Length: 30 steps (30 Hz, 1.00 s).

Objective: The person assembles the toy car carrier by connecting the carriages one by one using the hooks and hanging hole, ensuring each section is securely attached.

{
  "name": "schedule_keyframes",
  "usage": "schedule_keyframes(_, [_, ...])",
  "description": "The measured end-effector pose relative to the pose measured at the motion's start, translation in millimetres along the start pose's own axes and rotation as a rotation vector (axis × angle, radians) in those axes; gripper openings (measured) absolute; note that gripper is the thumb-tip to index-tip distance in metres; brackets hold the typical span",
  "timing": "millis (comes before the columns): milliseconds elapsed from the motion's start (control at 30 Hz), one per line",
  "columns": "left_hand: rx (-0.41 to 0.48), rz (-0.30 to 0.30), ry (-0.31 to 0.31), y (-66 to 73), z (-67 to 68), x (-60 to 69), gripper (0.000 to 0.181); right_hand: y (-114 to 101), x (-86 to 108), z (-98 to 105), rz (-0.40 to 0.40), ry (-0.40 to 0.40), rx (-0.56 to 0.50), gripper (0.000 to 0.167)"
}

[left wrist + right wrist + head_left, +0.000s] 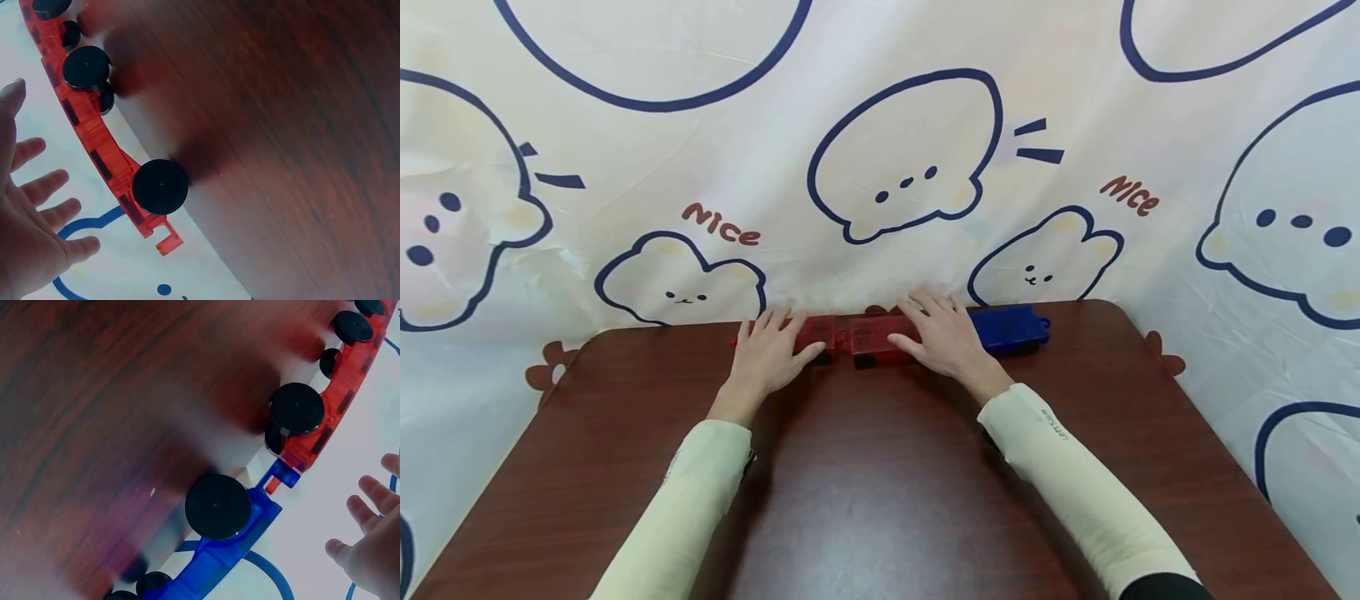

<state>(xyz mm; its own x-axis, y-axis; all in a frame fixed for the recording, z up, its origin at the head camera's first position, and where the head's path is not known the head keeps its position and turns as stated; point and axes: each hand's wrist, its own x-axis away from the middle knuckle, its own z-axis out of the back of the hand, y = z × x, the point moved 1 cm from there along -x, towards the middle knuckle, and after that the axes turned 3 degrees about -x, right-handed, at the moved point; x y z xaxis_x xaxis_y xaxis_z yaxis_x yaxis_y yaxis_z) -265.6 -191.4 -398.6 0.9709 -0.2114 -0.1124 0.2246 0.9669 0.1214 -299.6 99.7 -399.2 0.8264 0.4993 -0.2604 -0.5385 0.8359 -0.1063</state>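
Note:
A row of toy train cars on black wheels stands along the table's far edge. The left red see-through car (820,332) ends in an open hook (169,240). A second red car (874,340) follows, and a blue car (1011,327) is at the right end. Blue and red couplings meet in the right wrist view, at the blue hook (286,473). My left hand (769,352) is spread over the left red car, hiding part of it. My right hand (946,335) is spread where red meets blue. Neither hand grips anything; contact is hard to tell.
The dark brown wooden table (865,483) reaches from the cars toward me. Right behind them hangs a pale cloth (880,267) with cartoon animals, which also covers both sides.

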Motion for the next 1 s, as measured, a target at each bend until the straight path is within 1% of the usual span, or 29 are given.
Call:
schedule_keyframes(133, [0.020, -0.023, -0.011, 2.6, -2.3, -2.9, 0.071, 2, 1.6, -2, -0.012, -0.019, -0.010, 0.070])
schedule_keyframes(267, [0.038, -0.041, -0.015, 3.8, -4.7, -6.0, 0.070, 4, 2.8, -4, -0.002, -0.009, -0.023, 0.069])
schedule_keyframes(400, [0.044, -0.037, -0.017, 3.0, -8.0, -7.6, 0.069, 6, 2.3, -6, 0.015, -0.016, -0.025, 0.069])
schedule_keyframes(533, [0.054, -0.037, -0.019, 3.1, -11.0, -8.0, 0.071, 5, 1.1, -10, 0.018, -0.035, -0.019, 0.070])
schedule_keyframes(733, [0.044, -0.032, -0.004, 1.0, -13.0, -9.5, 0.075, -2, -5.7, -17, 0.019, -0.050, -0.022, 0.071])
schedule_keyframes(833, [0.030, -0.022, -0.007, -1.7, -13.4, -9.5, 0.077, -7, -10.0, -20, 0.026, -0.060, -0.032, 0.073])
schedule_keyframes(1000, [0.034, -0.023, -0.008, -2.3, -17.2, -12.0, 0.084, -11, -13.2, -22, 0.019, -0.086, -0.028, 0.075])
